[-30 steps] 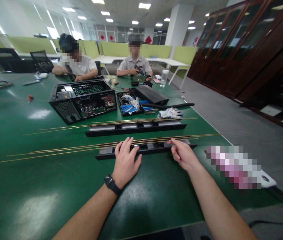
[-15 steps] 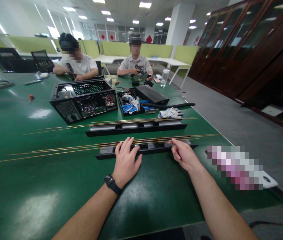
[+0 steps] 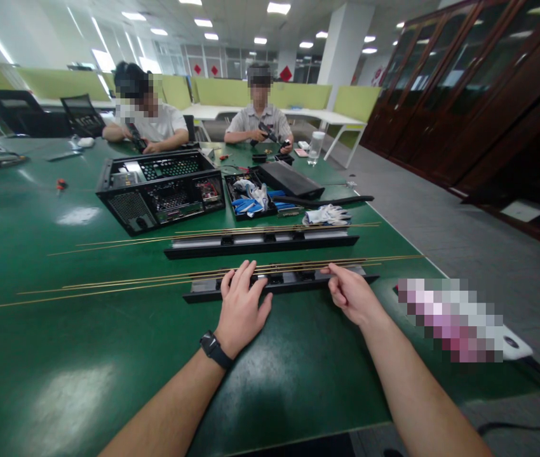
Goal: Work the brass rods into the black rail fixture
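Brass rods (image 3: 298,266) lie loose across black rail (image 3: 279,284); our left hand (image 3: 241,304) flat, open on rail, right hand (image 3: 351,293) pinching rod end. We judge slip risk: rods roll off.

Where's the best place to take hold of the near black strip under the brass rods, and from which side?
Grip the near black strip at its two ends, from the near long edge. It is long, narrow and lies flat, so a two-point hold likely keeps it level. The brass rods run along its top, so coming from above looks poor. The left hand and right hand already rest there.
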`<move>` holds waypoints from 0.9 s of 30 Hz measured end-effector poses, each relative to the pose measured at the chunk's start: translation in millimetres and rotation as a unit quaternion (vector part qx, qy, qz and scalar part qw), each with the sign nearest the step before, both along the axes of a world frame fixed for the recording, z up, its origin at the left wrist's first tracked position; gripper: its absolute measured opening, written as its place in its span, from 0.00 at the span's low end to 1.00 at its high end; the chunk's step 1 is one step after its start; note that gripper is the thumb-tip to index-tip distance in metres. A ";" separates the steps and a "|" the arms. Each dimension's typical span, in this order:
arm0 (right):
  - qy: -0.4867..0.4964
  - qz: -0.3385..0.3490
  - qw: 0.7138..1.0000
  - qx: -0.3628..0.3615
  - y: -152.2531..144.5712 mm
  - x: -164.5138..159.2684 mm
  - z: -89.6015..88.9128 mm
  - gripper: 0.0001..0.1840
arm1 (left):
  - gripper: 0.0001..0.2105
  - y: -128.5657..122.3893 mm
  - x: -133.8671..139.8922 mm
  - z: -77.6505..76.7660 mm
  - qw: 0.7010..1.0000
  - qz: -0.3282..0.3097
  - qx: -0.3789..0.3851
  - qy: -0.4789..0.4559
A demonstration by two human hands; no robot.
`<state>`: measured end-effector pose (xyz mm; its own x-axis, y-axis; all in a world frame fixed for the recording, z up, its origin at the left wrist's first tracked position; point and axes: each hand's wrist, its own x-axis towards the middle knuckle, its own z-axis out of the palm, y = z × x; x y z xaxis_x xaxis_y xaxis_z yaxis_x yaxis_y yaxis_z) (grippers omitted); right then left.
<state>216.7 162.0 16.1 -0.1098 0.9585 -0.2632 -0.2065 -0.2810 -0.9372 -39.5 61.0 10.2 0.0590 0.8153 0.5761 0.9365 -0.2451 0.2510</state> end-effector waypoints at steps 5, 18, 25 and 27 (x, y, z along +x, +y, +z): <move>0.000 -0.003 1.000 0.000 -0.5 -0.5 0.7 0.18 | 0.12 0.0 0.2 0.0 1.000 0.000 -0.001 -0.001; 0.001 -0.005 1.000 -0.005 -0.5 -0.6 1.1 0.19 | 0.12 0.1 0.0 0.6 1.000 -0.002 0.001 -0.004; 0.013 -0.035 0.999 -0.011 1.5 -0.5 -0.2 0.17 | 0.12 0.1 0.3 0.8 1.000 -0.003 0.003 -0.007; 0.022 -0.043 0.999 -0.016 2.0 -0.6 -0.7 0.17 | 0.12 0.2 0.4 0.9 1.000 -0.004 0.003 -0.008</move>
